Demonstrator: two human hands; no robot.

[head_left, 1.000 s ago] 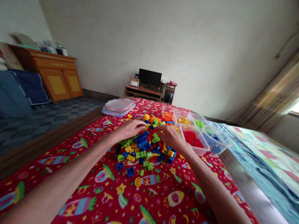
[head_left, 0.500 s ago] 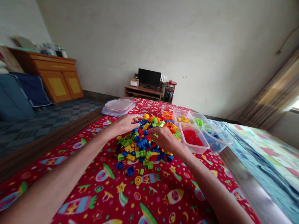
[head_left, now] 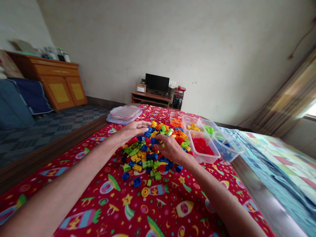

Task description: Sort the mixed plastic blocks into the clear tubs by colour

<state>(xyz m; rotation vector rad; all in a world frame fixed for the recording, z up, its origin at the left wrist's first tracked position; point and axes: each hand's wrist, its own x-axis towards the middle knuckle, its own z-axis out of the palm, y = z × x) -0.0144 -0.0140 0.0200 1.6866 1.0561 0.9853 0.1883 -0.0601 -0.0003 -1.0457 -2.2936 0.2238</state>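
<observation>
Currently, left hand (head_left: 133, 129) loosely spread, right hand (head_left: 170, 146) curved (whether pinching, can't tell), at brick pile (head_left: 143, 157).

Seemingly no legible lettering anywhere.

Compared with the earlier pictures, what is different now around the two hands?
The right hand has moved left over the toy brick pile, leaving more orange bricks in view. The left hand has shifted slightly forward. Whether either took or released a brick is unclear. The yellow wheel-shaped piece, stacked lids and clear box of red bricks stayed.
</observation>
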